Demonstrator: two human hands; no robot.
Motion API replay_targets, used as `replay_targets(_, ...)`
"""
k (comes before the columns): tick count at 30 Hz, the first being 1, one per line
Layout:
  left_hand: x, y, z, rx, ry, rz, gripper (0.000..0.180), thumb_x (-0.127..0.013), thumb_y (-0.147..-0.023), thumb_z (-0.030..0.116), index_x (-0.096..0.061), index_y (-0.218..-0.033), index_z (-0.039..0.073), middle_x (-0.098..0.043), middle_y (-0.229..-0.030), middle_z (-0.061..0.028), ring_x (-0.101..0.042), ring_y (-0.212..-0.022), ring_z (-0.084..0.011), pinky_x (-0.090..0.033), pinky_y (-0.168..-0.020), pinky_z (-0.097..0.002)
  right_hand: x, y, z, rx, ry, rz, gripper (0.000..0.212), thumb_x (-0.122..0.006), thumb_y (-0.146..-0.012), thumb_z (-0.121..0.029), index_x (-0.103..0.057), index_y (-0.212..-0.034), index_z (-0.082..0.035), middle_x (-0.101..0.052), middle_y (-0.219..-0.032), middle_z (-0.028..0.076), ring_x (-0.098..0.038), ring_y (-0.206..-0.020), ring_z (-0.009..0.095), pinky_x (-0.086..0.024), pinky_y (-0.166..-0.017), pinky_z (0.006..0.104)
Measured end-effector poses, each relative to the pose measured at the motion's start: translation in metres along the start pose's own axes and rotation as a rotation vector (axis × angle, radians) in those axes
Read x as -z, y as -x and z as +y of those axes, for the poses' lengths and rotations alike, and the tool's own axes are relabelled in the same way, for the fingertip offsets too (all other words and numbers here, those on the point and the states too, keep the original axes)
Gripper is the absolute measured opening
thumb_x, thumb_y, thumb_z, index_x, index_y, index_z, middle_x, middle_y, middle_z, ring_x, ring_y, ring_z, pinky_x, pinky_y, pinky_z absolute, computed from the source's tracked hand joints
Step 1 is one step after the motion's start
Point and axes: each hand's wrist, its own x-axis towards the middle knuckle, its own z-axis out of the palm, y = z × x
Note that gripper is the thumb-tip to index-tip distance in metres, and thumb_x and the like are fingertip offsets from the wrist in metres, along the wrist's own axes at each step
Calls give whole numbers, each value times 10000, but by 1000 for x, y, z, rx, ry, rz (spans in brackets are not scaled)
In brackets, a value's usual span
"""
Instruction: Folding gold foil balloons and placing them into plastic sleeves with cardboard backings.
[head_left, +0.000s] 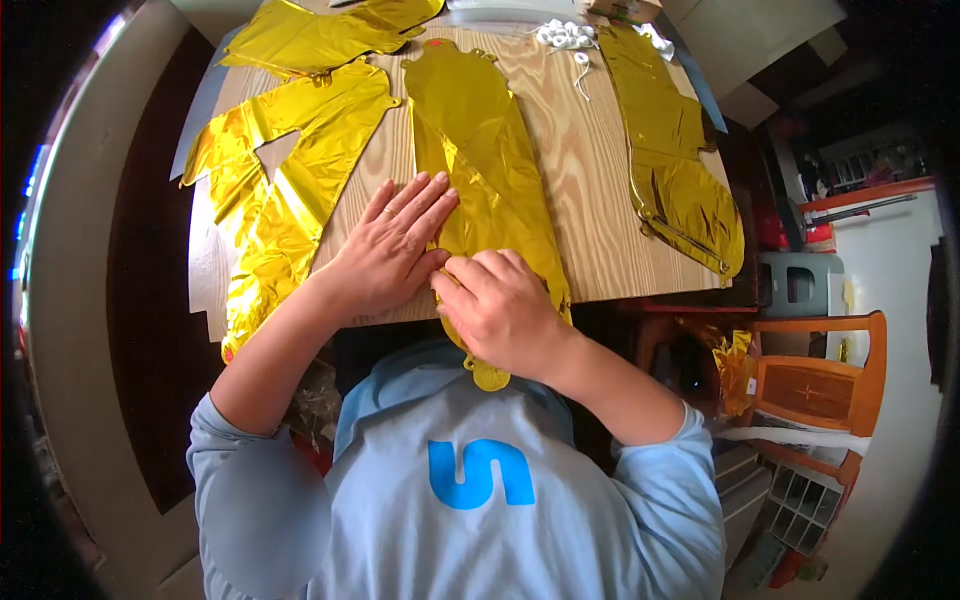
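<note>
A flat, uninflated gold foil balloon lies lengthwise in front of me, its near end hanging over the table edge with a round tab at the tip. My left hand rests flat on the left edge of this balloon, fingers stretched out. Beside its thumb, my right hand is closed, with fingers curled and pinching at the balloon's left edge. What lies exactly between those fingertips is hidden.
More gold foil balloons lie flat at the left, and another balloon at the right of the wooden table. Small white ribbon rolls sit at the far side. A wooden chair stands at the right.
</note>
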Motion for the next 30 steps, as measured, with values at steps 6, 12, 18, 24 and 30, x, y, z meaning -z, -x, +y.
replay_targets(6, 6, -4, -2, -20, 35, -46, 632, -546, -1003, 262, -343, -1560, 43, -299, -1641, -175, -225, -1547, -306, -136, -1255, -505, -9, 16, -15, -13, 75, -46, 298, -671, -850, -165, -675, -1100, -2, -607, -1174, 139, -559, -1066, 292, -466, -898, 419)
replay_targets(12, 7, -1, -6, 6, 55, -71, 651, -556, -994, 258, -332, -1571, 54, -283, -1649, -167, -219, -1547, -316, -132, -1257, -504, -8, 18, -25, -50, 113, -79, 327, -658, -867, -184, -655, -1142, -9, -598, -1219, 146, -543, -1098, 300, -449, -929, 436)
replay_targets(18, 5, -3, -7, 0, 29, -94, 655, -539, -1013, 296, -314, -1583, 63, -260, -1662, -152, -206, -1551, -316, -115, -1261, -499, -8, 19, -24, -111, -25, 18, 342, -703, -856, -185, -654, -1149, -15, -595, -1215, 139, -546, -1123, 304, -446, -939, 442)
replay_targets(24, 4, -2, -8, -13, 26, -71, 653, -561, -1001, 301, -339, -1566, 61, -286, -1651, -149, -231, -1543, -315, -129, -1257, -509, 3, 19, -6, -196, 14, 64, 402, -728, -858, -170, -670, -1223, -13, -583, -1327, 178, -506, -1266, 353, -397, -1082, 489)
replay_targets(30, 11, -3, -6, -55, 30, -59, 659, -568, -1000, 296, -338, -1563, 43, -318, -1637, -149, -241, -1540, -321, -153, -1254, -505, 0, 24, 0, -209, 65, -2, 413, -734, -860, -172, -669, -1245, -36, -553, -1374, 193, -468, -1315, 365, -376, -1111, 499)
